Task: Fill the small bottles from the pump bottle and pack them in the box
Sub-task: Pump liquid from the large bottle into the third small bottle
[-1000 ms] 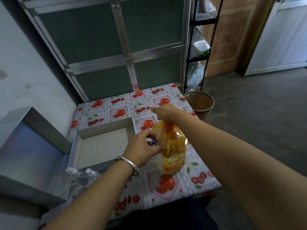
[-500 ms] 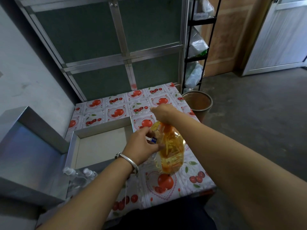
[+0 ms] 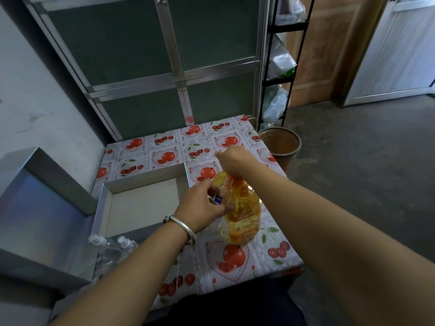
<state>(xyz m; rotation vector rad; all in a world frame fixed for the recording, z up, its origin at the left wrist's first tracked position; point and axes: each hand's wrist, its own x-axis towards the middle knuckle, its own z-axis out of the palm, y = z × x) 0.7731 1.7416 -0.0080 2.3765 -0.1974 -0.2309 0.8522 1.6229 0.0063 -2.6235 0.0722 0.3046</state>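
Nearest: two clear small bottles (image 3: 110,249) with white pump caps, lying at the table's near-left edge, just beside the box's near wall. They look empty, hard to be sure.

Table (image 3: 235,274) has a fruit-print cloth, red apples and cherries in heart frames.

Left hand (image 3: 202,208), silver bangle (image 3: 182,228) on the wrist, fingers curled round a small clear bottle (image 3: 217,200) with a blue label. Holds it right against the side of the pump bottle, near its shoulder. Most of the small bottle is hidden by the hand; fill level not readable.

Pump bottle (image 3: 240,210): big clear jug of yellow-orange liquid, upright on the cloth near table centre-right. Orange neck just visible under the right hand.

Right hand (image 3: 233,160) sits on top of the pump bottle, fingers bent down over the pump head, gripping it. Pump head itself is covered; can't tell if it's pressed.

Box (image 3: 141,203): shallow silver tray, pale inside, left of the pump bottle, nothing visible in it. Its lid (image 3: 42,208), silver with an iridescent sheen, is off the table's left side, tilted.

Further back: brown bin (image 3: 280,144) on the floor at the table's far-right corner, black rack (image 3: 277,81) with plastic bags behind it, metal-framed green panels (image 3: 146,43) behind the table.
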